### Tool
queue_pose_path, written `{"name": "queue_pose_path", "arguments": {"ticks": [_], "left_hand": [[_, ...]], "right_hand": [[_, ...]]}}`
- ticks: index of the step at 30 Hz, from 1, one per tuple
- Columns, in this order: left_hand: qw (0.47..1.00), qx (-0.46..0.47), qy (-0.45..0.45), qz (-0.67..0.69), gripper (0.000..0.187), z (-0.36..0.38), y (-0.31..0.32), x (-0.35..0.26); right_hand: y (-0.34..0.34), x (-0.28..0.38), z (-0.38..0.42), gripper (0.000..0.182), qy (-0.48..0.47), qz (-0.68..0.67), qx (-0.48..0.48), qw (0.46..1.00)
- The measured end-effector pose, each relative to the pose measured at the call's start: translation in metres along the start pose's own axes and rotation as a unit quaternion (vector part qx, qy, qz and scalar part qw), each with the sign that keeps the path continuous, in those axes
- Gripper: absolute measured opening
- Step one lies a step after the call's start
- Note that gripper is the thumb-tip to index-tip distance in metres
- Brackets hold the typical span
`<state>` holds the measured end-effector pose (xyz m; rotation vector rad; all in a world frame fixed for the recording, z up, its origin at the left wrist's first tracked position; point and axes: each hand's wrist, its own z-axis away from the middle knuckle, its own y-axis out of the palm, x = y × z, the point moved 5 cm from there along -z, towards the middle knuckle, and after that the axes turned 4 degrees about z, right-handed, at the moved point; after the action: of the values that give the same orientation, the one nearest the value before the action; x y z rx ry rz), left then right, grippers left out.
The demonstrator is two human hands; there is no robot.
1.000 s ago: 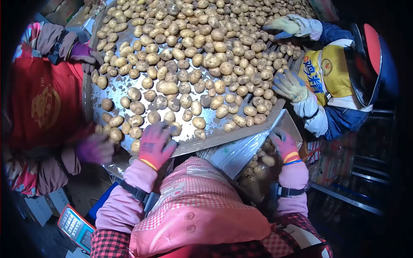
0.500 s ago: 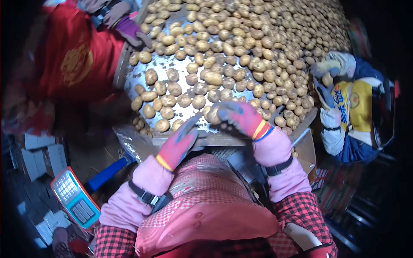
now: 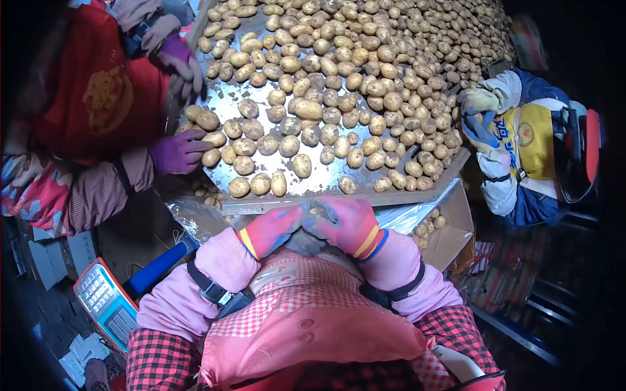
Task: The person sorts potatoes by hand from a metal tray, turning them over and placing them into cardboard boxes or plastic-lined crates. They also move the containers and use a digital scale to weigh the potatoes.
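At the far left, a co-worker in a red apron (image 3: 107,91) stands at the tabletop's (image 3: 225,107) edge. That person's 2 purple-gloved hands rest there: the upper glove (image 3: 177,65) at the rim, the lower glove (image 3: 177,151) touching a potato at the near-left corner. Below, an orange-edged scale (image 3: 104,305) sits on the floor beside a blue handle (image 3: 160,264).

The metal tabletop carries a dense heap of potatoes (image 3: 365,65) that thins toward the near edge, where a loose row of 3 potatoes (image 3: 259,184) lies just behind the lip.

The wearer's left hand (image 3: 270,228), in a red glove with a yellow cuff band, and right hand (image 3: 345,225), in a matching glove, meet just below the tabletop's near edge, above a pink checked apron (image 3: 306,306). The fingertips of both touch each other. The grip of each hand is curled together, and whether either encloses a potato cannot be told.

To the right, an open cardboard box (image 3: 453,228) lined with clear plastic holds a few potatoes (image 3: 427,227) beneath the tabletop's corner. Farther right, a second co-worker in a yellow vest (image 3: 531,140) has both gloved hands (image 3: 479,114) at the heap's right edge.
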<state>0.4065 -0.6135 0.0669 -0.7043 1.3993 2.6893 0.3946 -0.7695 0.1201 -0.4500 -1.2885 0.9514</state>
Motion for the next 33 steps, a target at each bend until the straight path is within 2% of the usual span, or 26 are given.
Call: {"name": "queue_pose_path", "arguments": {"ticks": [1, 2, 3, 4, 5, 6, 7, 8, 9, 10, 11, 12, 13, 14, 15, 16, 17, 20, 22, 26, 27, 28, 30, 31, 33], "left_hand": [[0.996, 0.037, -0.049, 0.057, 0.043, -0.001, 0.007, 0.006], [0.996, 0.040, -0.052, 0.057, 0.043, -0.005, 0.010, 0.010], [0.997, 0.068, -0.023, -0.024, 0.040, -0.011, 0.015, 0.010], [0.990, 0.095, 0.007, -0.103, 0.038, -0.014, 0.022, 0.012], [0.990, 0.097, 0.005, -0.101, 0.038, -0.017, 0.026, 0.011], [0.981, 0.089, -0.024, -0.173, 0.035, -0.020, 0.030, 0.009], [0.965, 0.082, -0.052, -0.242, 0.033, -0.024, 0.033, 0.010], [0.945, 0.083, 0.006, -0.316, 0.030, -0.031, 0.033, 0.012], [0.946, 0.084, 0.008, -0.313, 0.030, -0.031, 0.045, 0.006], [0.935, 0.065, -0.062, -0.343, 0.030, -0.028, 0.054, 0.003], [0.919, 0.046, -0.132, -0.370, 0.031, -0.025, 0.057, 0.002], [0.908, 0.050, -0.091, -0.405, 0.033, -0.029, 0.056, 0.002], [0.910, 0.052, -0.086, -0.402, 0.033, -0.037, 0.047, 0.008], [0.892, 0.001, -0.059, -0.448, 0.042, -0.050, 0.027, 0.010], [0.869, -0.050, -0.032, -0.491, 0.053, -0.057, 0.021, -0.001], [0.924, -0.033, -0.028, -0.380, 0.063, -0.061, 0.019, -0.006], [0.923, -0.102, -0.050, -0.369, 0.064, -0.074, 0.000, 0.001], [0.920, -0.136, -0.017, -0.367, 0.064, -0.099, -0.019, 0.008], [0.887, -0.216, 0.006, -0.408, 0.066, -0.102, -0.022, 0.003], [0.892, -0.245, 0.029, -0.378, 0.073, -0.101, -0.034, 0.008], [0.904, -0.248, -0.004, -0.348, 0.077, -0.097, -0.027, 0.004], [0.914, -0.250, -0.037, -0.316, 0.080, -0.095, -0.022, 0.003], [0.899, -0.287, -0.016, -0.330, 0.082, -0.097, -0.027, 0.002], [0.883, -0.318, 0.001, -0.345, 0.083, -0.098, -0.031, 0.004], [0.885, -0.324, -0.006, -0.334, 0.085, -0.105, -0.041, 0.013]], "right_hand": [[0.005, -0.004, 0.006, 0.038, 0.004, 0.000, -0.001, 1.000], [0.006, -0.010, 0.012, 0.031, 0.016, -0.064, -0.047, 0.997], [0.005, -0.015, 0.016, 0.025, 0.026, -0.127, -0.095, 0.987], [0.006, -0.017, 0.021, 0.025, 0.030, -0.126, -0.095, 0.987], [0.001, -0.010, 0.024, 0.028, -0.025, -0.096, -0.111, 0.989], [-0.003, -0.004, 0.028, 0.035, -0.079, -0.064, -0.127, 0.987], [-0.001, -0.008, 0.034, 0.035, -0.077, -0.062, -0.127, 0.987], [0.003, -0.021, 0.041, 0.036, -0.012, -0.090, -0.122, 0.988], [0.007, -0.035, 0.048, 0.038, 0.051, -0.117, -0.115, 0.985], [0.008, -0.040, 0.053, 0.038, 0.017, -0.037, -0.086, 0.996], [0.015, -0.055, 0.063, 0.038, 0.018, -0.035, -0.084, 0.996], [0.024, -0.081, 0.074, 0.043, 0.090, -0.129, -0.101, 0.982], [0.027, -0.098, 0.080, 0.047, 0.159, -0.220, -0.117, 0.955], [0.002, -0.080, 0.079, 0.057, 0.354, -0.223, -0.011, 0.908], [0.000, -0.090, 0.081, 0.057, 0.353, -0.218, -0.012, 0.910], [-0.003, -0.105, 0.085, 0.059, 0.324, -0.115, 0.000, 0.939], [-0.007, -0.112, 0.085, 0.062, 0.290, -0.010, 0.016, 0.957], [-0.034, -0.101, 0.049, 0.062, 0.270, -0.013, 0.001, 0.963], [-0.039, -0.112, 0.031, 0.059, 0.233, -0.002, -0.027, 0.972], [-0.061, -0.091, -0.024, 0.054, 0.175, 0.050, -0.037, 0.983], [-0.057, -0.093, -0.041, 0.054, 0.141, 0.087, -0.069, 0.984], [-0.052, -0.094, -0.058, 0.056, 0.128, 0.113, -0.056, 0.984], [-0.048, -0.083, -0.097, 0.058, 0.111, 0.138, -0.043, 0.983], [-0.042, -0.078, -0.115, 0.061, 0.086, 0.171, -0.011, 0.981], [-0.032, -0.056, -0.146, 0.064, 0.054, 0.241, 0.070, 0.966]]}}
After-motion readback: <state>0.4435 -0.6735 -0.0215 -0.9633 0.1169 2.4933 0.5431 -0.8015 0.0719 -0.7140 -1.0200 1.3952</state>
